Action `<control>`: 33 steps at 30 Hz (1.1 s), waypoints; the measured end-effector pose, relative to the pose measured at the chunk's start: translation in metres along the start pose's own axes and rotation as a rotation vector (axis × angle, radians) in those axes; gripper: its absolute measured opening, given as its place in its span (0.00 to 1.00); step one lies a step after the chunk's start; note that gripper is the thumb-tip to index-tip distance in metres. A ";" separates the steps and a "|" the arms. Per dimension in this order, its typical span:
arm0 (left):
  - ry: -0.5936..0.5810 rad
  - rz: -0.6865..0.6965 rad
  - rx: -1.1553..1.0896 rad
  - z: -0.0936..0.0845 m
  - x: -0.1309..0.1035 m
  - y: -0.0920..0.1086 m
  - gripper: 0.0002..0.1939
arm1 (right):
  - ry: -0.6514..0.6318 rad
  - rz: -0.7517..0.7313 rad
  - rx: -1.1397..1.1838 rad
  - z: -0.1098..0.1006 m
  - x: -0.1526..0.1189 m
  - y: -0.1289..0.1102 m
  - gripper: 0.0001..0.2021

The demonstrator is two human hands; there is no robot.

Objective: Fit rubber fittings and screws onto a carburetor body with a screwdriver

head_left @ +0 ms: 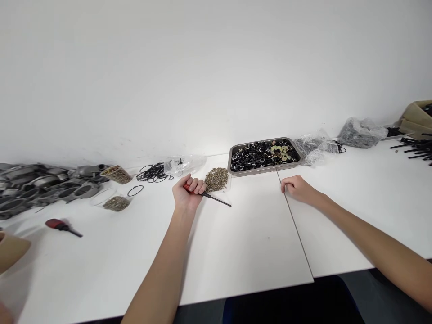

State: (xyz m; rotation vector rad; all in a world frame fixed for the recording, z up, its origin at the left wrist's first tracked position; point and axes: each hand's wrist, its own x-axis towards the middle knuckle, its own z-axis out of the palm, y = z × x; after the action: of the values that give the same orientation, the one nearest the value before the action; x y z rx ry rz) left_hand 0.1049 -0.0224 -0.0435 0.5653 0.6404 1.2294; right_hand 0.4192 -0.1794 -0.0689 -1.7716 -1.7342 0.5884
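My left hand (191, 192) is closed around the red handle of a screwdriver (218, 200), whose dark shaft points right and slightly down over the white table. Just beyond that hand lies a pile of small brass-coloured screws (217, 178). My right hand (299, 189) rests on the table by the seam, fingers curled in; whatever they may hold is hidden. Ahead of both hands stands a metal tray (259, 170) with many small black parts (249, 156) and yellowish metal discs (282, 153).
Grey housings (50, 184) are heaped at far left, near two cups of small parts (116, 203), black rubber rings (155, 172) and another red-handled screwdriver (63, 226). Plastic bags (361, 132) and black rods (416, 147) lie rightward. A table seam (297, 229) runs forward. The wall stands behind.
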 end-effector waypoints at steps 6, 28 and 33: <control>0.004 0.004 0.010 0.000 0.001 -0.001 0.20 | 0.003 -0.006 -0.002 0.000 0.000 -0.001 0.15; -0.502 0.316 1.454 0.030 -0.032 -0.062 0.14 | -0.005 0.019 0.013 0.002 -0.001 -0.003 0.15; -0.628 0.386 1.617 0.029 -0.032 -0.065 0.07 | 0.004 -0.008 -0.035 -0.002 -0.002 -0.002 0.14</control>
State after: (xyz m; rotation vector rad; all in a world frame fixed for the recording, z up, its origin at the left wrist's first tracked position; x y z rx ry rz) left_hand 0.1628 -0.0711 -0.0641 2.3812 0.9026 0.5394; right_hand 0.4192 -0.1818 -0.0665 -1.7879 -1.7583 0.5544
